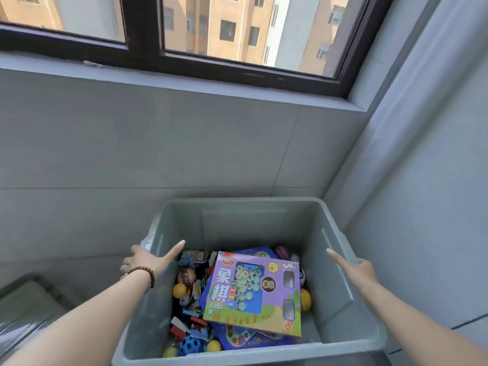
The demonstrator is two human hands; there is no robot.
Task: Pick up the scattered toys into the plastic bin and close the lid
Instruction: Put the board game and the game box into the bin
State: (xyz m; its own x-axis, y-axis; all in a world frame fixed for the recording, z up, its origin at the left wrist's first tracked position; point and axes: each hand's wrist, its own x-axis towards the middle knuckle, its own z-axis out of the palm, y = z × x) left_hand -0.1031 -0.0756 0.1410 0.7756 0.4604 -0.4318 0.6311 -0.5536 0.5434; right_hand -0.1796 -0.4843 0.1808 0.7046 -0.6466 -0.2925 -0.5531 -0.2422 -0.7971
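Observation:
An open grey plastic bin (237, 223) stands in a corner below a window. Inside it a purple board-game box (253, 291) lies on top of a blue game board (253, 336), yellow balls (179, 290), a blue holed ball (190, 346) and small blocks. My left hand (146, 260) grips the bin's left rim, thumb along the inside and fingers over the outside. On the right rim my right hand (356, 270) holds the same way, its fingers hidden behind the wall. No lid is on the bin.
A grey plastic piece (29, 305), possibly the lid, lies on the floor at the lower left. Grey tiled walls (158, 141) close in behind and to the right of the bin. A dark-framed window (148, 35) is above.

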